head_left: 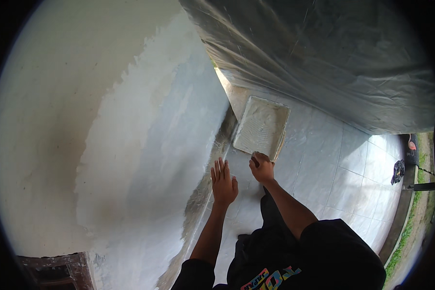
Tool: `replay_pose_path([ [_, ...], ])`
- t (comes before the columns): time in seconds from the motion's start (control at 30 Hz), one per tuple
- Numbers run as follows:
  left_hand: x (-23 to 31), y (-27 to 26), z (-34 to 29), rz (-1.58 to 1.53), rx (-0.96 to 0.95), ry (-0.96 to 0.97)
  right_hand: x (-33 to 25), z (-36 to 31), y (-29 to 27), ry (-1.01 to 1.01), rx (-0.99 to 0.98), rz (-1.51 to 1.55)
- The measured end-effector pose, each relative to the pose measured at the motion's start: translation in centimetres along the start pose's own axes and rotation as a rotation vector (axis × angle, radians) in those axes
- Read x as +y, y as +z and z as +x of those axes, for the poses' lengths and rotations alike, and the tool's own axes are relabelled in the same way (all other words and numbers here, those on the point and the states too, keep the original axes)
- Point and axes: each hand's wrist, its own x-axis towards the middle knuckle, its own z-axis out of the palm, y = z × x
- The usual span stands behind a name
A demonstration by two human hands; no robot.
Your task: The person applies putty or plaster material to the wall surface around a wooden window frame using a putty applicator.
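My left hand [223, 185] is held out flat, its fingers straight, in front of the lower edge of the wall [145, 130]. I cannot tell whether it touches the wall. My right hand [262, 168] is closed around a small dark thing [254, 161], mostly hidden by the fingers, just at the near edge of a shallow tray [270, 102]. The rectangular tray lies on the floor and holds whitish, paint-like material with ridged marks in it. Fresh white coating covers part of the wall, with a ragged border against the older cream surface.
Grey floor tiles [319, 164] spread to the right. A grey plastic sheet [324, 63] hangs along the far side. Bare, dark patches run along the wall's foot [194, 210]. A brown wooden frame [77, 270] is at lower left; a black bag [398, 172] lies far right.
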Motion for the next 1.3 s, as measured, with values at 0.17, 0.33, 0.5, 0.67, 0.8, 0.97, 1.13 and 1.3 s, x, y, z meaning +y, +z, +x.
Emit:
replay_pose_path([
  [0.17, 0.3, 5.9, 6.4, 0.023, -0.201, 0.017, 5.3, 7.2, -0.4, 0.13, 0.09, -0.154],
  [0.33, -0.8, 11.0, 11.5, 0.003, -0.286, 0.024, 11.1, 12.2, 2.8, 0.29, -0.057, -0.2],
  [0.5, -2.4, 16.3, 14.1, -0.01, -0.369, -0.014, 15.7, 16.3, 7.7, 0.23, 0.091, -0.284],
  [0.67, -4.4, 19.8, 13.9, 0.009, -0.406, -0.078, 18.0, 17.9, 10.9, 0.151, 0.137, -0.403],
  [0.8, -5.0, 20.5, 14.0, 0.002, -0.441, -0.055, 18.1, 18.0, 12.4, 0.19, 0.094, -0.372],
  [0.97, -4.4, 21.0, 14.5, -0.035, -0.446, -0.082, 19.3, 17.8, 13.5, 0.181, 0.159, -0.428],
  [1.13, -4.3, 21.3, 14.0, -0.043, -0.429, -0.097, 19.6, 18.0, 14.0, 0.196, 0.157, -0.481],
  [1.3, -4.5, 21.2, 12.7, -0.052, -0.455, -0.127, 19.3, 16.6, 14.4, 0.213, 0.065, -0.498],
])
